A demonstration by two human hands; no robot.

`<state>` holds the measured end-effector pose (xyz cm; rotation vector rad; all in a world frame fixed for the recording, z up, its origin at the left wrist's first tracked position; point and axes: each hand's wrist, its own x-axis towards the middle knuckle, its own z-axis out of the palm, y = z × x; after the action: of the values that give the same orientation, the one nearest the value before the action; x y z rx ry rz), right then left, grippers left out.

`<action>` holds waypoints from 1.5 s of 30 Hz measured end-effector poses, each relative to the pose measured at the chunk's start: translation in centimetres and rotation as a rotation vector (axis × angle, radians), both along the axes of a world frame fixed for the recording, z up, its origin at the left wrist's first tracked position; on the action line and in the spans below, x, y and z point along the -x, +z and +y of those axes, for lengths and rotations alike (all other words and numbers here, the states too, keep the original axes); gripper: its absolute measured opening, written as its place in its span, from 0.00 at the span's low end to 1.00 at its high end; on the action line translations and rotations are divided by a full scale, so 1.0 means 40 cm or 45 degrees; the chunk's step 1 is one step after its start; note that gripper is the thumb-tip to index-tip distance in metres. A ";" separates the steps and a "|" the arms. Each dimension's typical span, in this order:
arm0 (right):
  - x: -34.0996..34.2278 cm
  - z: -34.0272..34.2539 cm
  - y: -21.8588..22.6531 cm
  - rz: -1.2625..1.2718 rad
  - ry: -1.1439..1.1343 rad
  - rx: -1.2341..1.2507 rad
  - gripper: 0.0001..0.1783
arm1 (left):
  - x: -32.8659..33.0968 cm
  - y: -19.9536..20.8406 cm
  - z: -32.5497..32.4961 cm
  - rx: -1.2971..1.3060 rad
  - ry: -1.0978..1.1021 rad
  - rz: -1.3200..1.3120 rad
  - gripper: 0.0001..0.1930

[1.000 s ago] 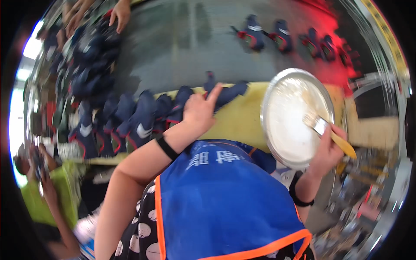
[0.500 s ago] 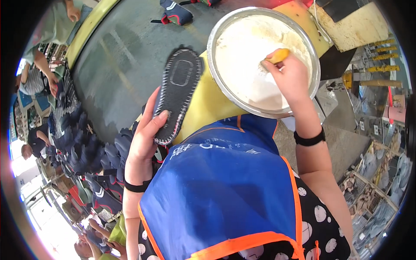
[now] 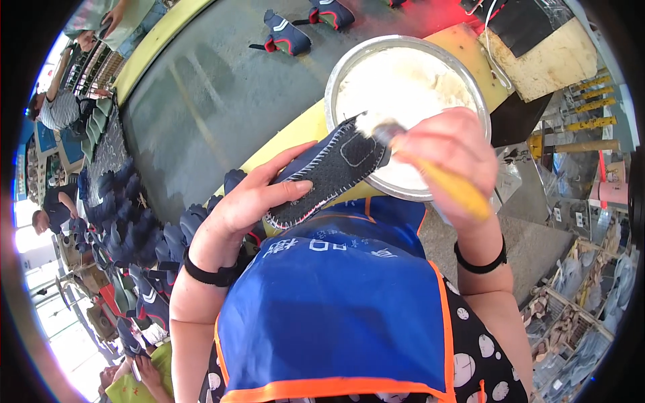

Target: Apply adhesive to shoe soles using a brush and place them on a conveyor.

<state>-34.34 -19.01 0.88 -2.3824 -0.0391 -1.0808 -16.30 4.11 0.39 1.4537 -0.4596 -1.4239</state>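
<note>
Grey floor (image 3: 534,245) and a pale-framed rack (image 3: 579,313) lie right, bright white glare (image 3: 67,339) left.

Shiny metal bowl (image 3: 331,106) — matt, cloth-like sole (image 3: 328,178).

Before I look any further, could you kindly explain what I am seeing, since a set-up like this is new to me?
There is no machine here, only a person working bare-handed. The view comes from the left of two fisheye cameras on their head, looking down, so straight edges bend near the rim.

The left hand holds a dark shoe upper, its stitched underside turned up. The right hand grips a brush with a yellow handle; the bristles are at one end of that underside. Just beyond is a round metal bowl of white substance.

Red-trimmed shoe uppers sit on the dark work surface, and more dark uppers crowd the left.
</note>
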 end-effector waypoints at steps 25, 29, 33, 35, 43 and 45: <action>-0.102 0.028 -0.016 -0.110 -0.001 -0.530 0.05 | 0.012 -0.006 0.071 0.202 0.224 0.067 0.38; -0.111 0.062 -0.022 0.054 -0.093 -0.732 0.06 | 0.023 -0.010 0.074 0.285 0.221 -0.079 0.38; -0.111 0.062 -0.012 0.222 -0.275 -0.544 0.07 | 0.032 -0.009 0.073 0.272 0.268 -0.232 0.38; -0.114 0.066 -0.009 -0.027 -0.116 -0.775 0.08 | 0.038 -0.009 0.069 0.275 0.307 -0.225 0.38; -0.083 0.181 -0.012 -0.039 0.008 -0.843 0.09 | 0.055 -0.006 0.056 0.356 0.435 -0.169 0.40; -0.075 0.166 -0.002 0.032 -0.038 -0.812 0.09 | 0.051 -0.005 0.056 0.352 0.411 -0.180 0.40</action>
<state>-31.33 -12.35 0.80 -1.8214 0.3066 -0.9035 -18.32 6.34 0.19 1.3375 -0.4660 -0.9662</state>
